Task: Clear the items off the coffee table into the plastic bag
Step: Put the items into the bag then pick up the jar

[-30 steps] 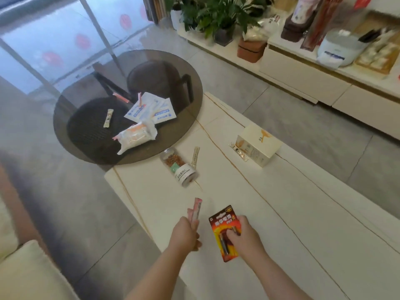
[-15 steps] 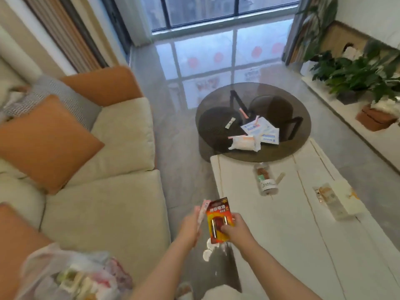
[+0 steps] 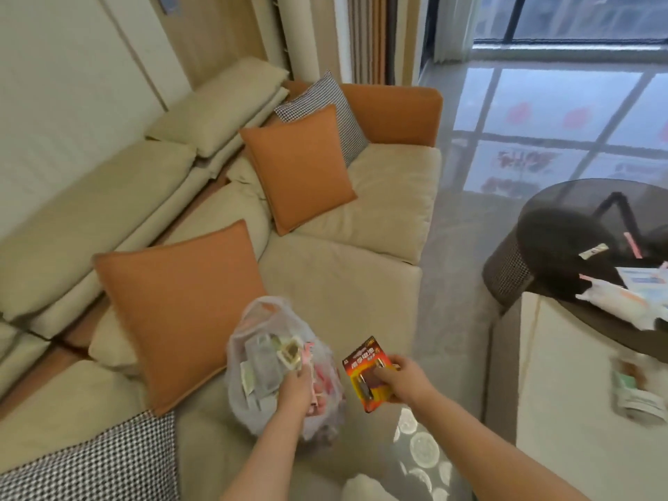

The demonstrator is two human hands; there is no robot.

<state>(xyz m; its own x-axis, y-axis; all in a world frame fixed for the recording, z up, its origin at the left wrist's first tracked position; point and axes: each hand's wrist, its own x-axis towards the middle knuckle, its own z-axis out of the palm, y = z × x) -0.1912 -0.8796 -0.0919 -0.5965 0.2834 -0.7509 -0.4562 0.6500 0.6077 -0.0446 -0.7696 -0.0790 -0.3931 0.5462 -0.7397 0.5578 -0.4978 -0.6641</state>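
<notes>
Red-and-orange card backs the battery blister pack (image 3: 368, 374), which the right hand (image 3: 403, 380) pinches by its right edge, thumb on the clear bubble over the cells. Its long axis runs from upper left to lower right, the yellow-tipped top corner pointing away from the person, and it hangs in the air over the sofa seat (image 3: 336, 283), just right of the plastic bag (image 3: 260, 359). White characters cross the red band near its top; they are too blurred to read, though the small mark at the left end may be a cell size. The left hand (image 3: 294, 390) is at the bag's mouth, its grip curled round a pink sachet (image 3: 307, 359), as far as the blur allows. The translucent bag sits on the sofa against an orange cushion (image 3: 177, 312) and already holds assorted packets. Off to the right, the white desk (image 3: 564, 385) carries a jar (image 3: 636, 392) lying on its side, and the round dark glass desk (image 3: 564, 244) beyond it bears a tissue pack (image 3: 611, 301) and small sachets.
</notes>
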